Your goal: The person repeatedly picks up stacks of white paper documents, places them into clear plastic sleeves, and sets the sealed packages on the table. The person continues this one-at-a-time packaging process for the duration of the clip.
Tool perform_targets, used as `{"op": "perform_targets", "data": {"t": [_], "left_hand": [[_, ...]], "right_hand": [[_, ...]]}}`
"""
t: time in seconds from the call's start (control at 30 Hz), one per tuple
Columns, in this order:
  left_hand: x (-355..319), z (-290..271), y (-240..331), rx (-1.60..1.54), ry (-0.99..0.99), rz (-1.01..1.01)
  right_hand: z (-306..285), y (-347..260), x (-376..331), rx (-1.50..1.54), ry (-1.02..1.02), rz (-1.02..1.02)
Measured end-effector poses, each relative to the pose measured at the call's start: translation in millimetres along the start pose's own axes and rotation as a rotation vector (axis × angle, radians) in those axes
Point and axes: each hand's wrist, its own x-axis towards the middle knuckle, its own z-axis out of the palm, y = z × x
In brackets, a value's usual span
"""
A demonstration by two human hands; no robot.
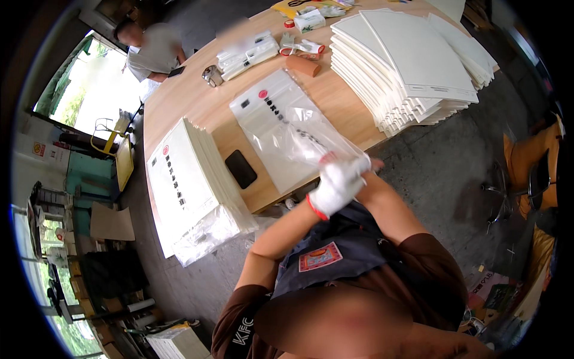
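The clear plastic bag with black print and a red round mark (269,137) lies on the light wooden table (191,102); I cannot tell what is inside. At its near right corner is the left hand in a white red-cuffed glove (336,184), and the right hand (375,164) is mostly hidden behind it. Because of blur, I cannot tell whether either grip is open or closed. A black phone (241,169) lies between this bag and a stack of white printed packets (185,179).

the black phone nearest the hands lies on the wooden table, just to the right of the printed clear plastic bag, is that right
Not quite: the black phone lies on the wooden table, but to the left of the printed clear plastic bag, as the head view shows.
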Motion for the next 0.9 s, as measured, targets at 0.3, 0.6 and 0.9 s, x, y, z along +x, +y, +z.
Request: {"op": "perform_targets", "data": {"t": [0.3,0.6,0.9], "left_hand": [[-41,32,-94,0.286,0.014,-0.247],[8,21,-135,-0.507,0.147,-0.486],[89,24,-65,-1.177,-0.192,-0.595]], "right_hand": [[-106,-38,-54,-0.090,-0.292,-0.063],[-259,5,-62,-1.081,0.408,0.188],[-295,-4,-75,-1.339,0.490,-0.377]]}}
